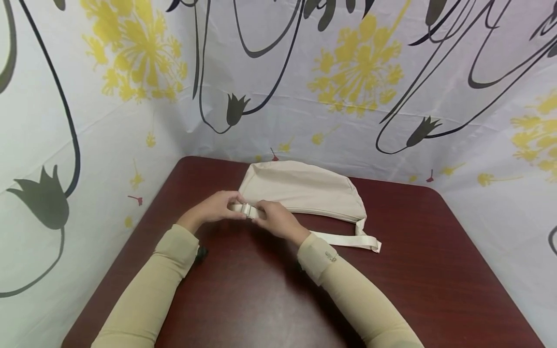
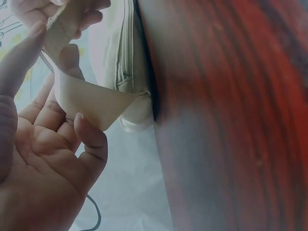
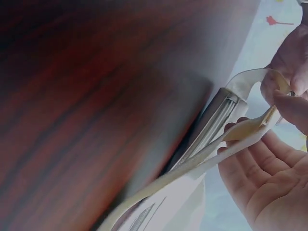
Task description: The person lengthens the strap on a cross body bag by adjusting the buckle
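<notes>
A cream shoulder bag (image 1: pixel 300 186) lies on the dark red table, its zipper (image 1: pixel 322 212) along the edge nearer me. Between my hands, a metal slider buckle (image 1: pixel 246 210) sits on the bag's webbing strap (image 1: pixel 344 239). My left hand (image 1: pixel 216 208) pinches the strap on the left of the buckle, thumb opposite fingers. From the other side my right hand (image 1: pixel 278 221) grips the strap close to the buckle. In the left wrist view the strap (image 2: pixel 89 98) loops across the left fingers (image 2: pixel 50 113). The right wrist view shows a doubled strap (image 3: pixel 192 166) running over the right fingers (image 3: pixel 240 161).
The wooden table (image 1: pixel 261 299) has rounded far corners. White cloth walls (image 1: pixel 278 63) with yellow and grey flower prints stand behind it and at both sides. The strap's right end folds over on the tabletop beside the bag.
</notes>
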`<action>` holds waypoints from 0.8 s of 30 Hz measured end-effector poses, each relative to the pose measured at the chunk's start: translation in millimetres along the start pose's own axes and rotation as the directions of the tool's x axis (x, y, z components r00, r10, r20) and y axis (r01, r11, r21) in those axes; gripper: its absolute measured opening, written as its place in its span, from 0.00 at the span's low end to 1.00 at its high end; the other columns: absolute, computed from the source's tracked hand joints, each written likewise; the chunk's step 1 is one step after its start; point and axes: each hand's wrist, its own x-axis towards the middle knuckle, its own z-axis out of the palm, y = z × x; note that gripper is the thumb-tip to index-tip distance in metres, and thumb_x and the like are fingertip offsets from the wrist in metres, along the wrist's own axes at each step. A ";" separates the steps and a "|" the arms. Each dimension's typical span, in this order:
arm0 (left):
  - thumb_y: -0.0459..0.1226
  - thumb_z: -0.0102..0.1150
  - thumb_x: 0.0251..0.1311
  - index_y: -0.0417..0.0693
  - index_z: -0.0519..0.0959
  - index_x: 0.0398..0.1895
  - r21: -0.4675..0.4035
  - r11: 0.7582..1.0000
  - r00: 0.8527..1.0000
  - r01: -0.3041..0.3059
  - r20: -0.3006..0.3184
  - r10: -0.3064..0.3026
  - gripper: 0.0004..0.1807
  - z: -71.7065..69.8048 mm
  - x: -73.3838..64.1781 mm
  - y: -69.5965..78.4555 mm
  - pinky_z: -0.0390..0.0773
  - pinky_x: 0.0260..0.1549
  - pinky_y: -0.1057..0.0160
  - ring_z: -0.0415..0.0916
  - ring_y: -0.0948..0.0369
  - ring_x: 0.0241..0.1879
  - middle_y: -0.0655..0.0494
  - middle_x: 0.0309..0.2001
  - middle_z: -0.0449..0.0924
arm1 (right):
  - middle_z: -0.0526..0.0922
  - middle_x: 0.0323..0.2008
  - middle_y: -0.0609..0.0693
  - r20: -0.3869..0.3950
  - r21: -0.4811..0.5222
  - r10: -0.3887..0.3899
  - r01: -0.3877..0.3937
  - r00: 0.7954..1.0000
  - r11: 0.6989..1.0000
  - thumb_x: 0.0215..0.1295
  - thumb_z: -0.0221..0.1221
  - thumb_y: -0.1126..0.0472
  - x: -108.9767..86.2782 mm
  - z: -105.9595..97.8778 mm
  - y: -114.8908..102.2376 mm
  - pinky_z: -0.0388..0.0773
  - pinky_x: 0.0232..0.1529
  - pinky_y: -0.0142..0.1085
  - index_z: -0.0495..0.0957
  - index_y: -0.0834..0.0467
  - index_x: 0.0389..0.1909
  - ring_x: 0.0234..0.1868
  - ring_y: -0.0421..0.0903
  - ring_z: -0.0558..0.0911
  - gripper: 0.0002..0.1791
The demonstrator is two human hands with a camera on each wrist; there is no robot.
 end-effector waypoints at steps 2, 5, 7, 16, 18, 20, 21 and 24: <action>0.45 0.75 0.57 0.45 0.81 0.49 -0.001 1.000 1.000 0.004 -0.015 -0.004 0.22 0.3 -0.5 0.0 0.75 0.46 0.56 0.78 0.58 0.43 0.53 0.44 0.84 | 0.82 0.36 0.47 -0.003 -0.018 0.001 -0.001 1.000 1.000 0.67 0.67 0.56 -1.0 0.8 1.0 0.74 0.38 0.36 0.80 0.60 0.49 0.33 0.42 0.75 0.15; 0.45 0.75 0.57 0.45 0.82 0.49 -0.007 1.000 1.000 -0.005 -0.029 0.005 0.21 0.4 -0.1 -0.1 0.75 0.47 0.56 0.79 0.57 0.44 0.52 0.45 0.85 | 0.80 0.35 0.47 -0.013 -0.029 0.005 -0.005 1.000 1.000 0.66 0.68 0.57 -2.2 0.8 2.8 0.74 0.39 0.37 0.81 0.59 0.47 0.34 0.42 0.75 0.14; 0.45 0.75 0.57 0.46 0.82 0.49 -0.012 1.000 1.000 -0.005 -0.031 0.004 0.21 0.0 0.3 0.1 0.75 0.47 0.55 0.79 0.57 0.44 0.52 0.45 0.85 | 0.79 0.37 0.48 -0.016 -0.025 0.009 -0.009 1.000 1.000 0.66 0.68 0.57 -2.6 0.2 3.8 0.74 0.40 0.38 0.81 0.59 0.48 0.35 0.43 0.75 0.14; 0.48 0.72 0.61 0.47 0.82 0.59 0.022 1.000 1.000 -0.019 -0.003 0.020 0.26 -2.1 0.7 1.3 0.74 0.53 0.51 0.78 0.55 0.51 0.52 0.52 0.84 | 0.79 0.43 0.51 -0.028 0.009 0.032 -0.031 0.999 0.999 0.65 0.69 0.57 -1.4 -4.0 3.6 0.76 0.44 0.39 0.83 0.61 0.52 0.39 0.44 0.77 0.18; 0.48 0.71 0.61 0.47 0.81 0.60 0.027 0.999 1.000 -0.017 -0.001 0.017 0.26 -1.8 0.8 1.2 0.74 0.53 0.52 0.77 0.55 0.51 0.52 0.53 0.83 | 0.79 0.42 0.52 -0.026 0.023 0.029 -0.029 0.999 0.999 0.66 0.69 0.58 -1.3 -4.1 3.5 0.76 0.43 0.39 0.83 0.61 0.52 0.38 0.44 0.76 0.17; 0.48 0.71 0.61 0.47 0.81 0.60 0.026 1.000 1.000 -0.010 -0.001 0.010 0.26 -1.4 0.4 1.2 0.74 0.53 0.52 0.77 0.56 0.51 0.52 0.52 0.83 | 0.79 0.42 0.52 -0.024 0.031 0.022 -0.021 0.999 0.999 0.66 0.69 0.59 -1.4 -3.9 3.4 0.76 0.43 0.39 0.83 0.61 0.52 0.38 0.44 0.76 0.17; 0.48 0.71 0.61 0.47 0.81 0.60 0.019 1.000 1.000 -0.007 0.001 0.007 0.26 -1.1 0.0 1.4 0.75 0.52 0.52 0.77 0.55 0.50 0.52 0.52 0.83 | 0.80 0.42 0.52 -0.024 0.036 0.019 -0.018 1.000 0.999 0.66 0.68 0.59 -1.6 -3.7 3.4 0.76 0.44 0.39 0.83 0.61 0.52 0.38 0.44 0.76 0.16; 0.48 0.71 0.62 0.46 0.81 0.62 0.009 1.000 1.000 -0.008 0.016 0.008 0.28 1.0 -0.6 1.8 0.76 0.52 0.52 0.78 0.55 0.51 0.51 0.54 0.83 | 0.79 0.42 0.52 -0.021 0.049 0.018 -0.017 1.000 0.999 0.67 0.68 0.59 -3.3 -2.9 3.4 0.76 0.44 0.39 0.83 0.61 0.52 0.39 0.44 0.77 0.16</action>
